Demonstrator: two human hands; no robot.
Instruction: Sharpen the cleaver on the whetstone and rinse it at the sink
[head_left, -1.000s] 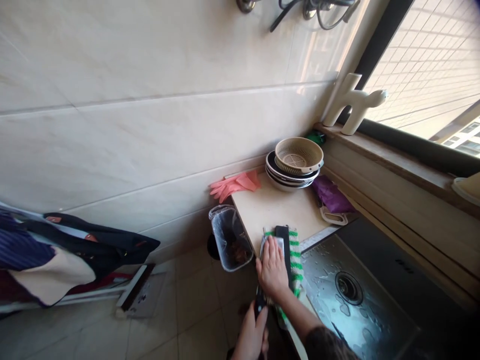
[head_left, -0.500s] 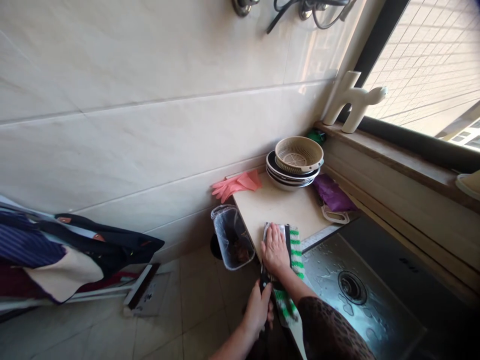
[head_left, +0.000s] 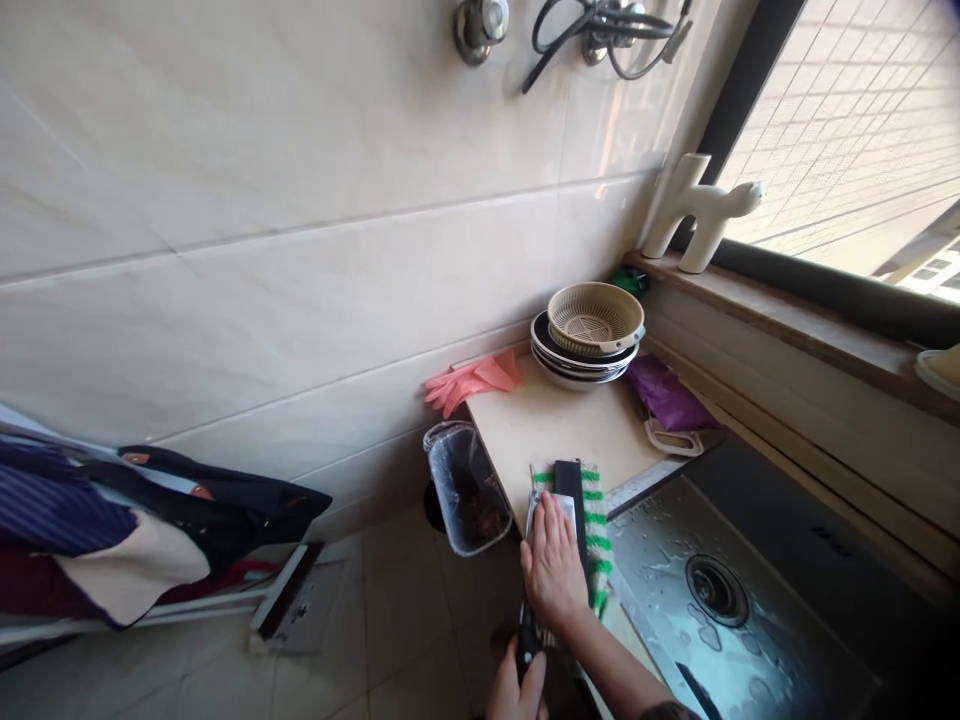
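My left hand is closed around the black handle of a kitchen knife, at the bottom of the view. My right hand lies flat on the knife's broad blade, fingers stretched out and pointing away from me. The blade rests on a dark bar that looks like a whetstone. Beneath it a green-and-white striped cloth is spread on the counter edge beside the sink. The blade's cutting edge is mostly hidden by my right hand.
Right of the cloth is a wet steel sink. A lined bin stands below the counter on the left. Pink gloves, stacked bowls with a beige colander and a purple bag lie farther back.
Both hands have drawn the knife back toward me along the dark bar, baring the bar's far end. The view has tilted slightly upward.
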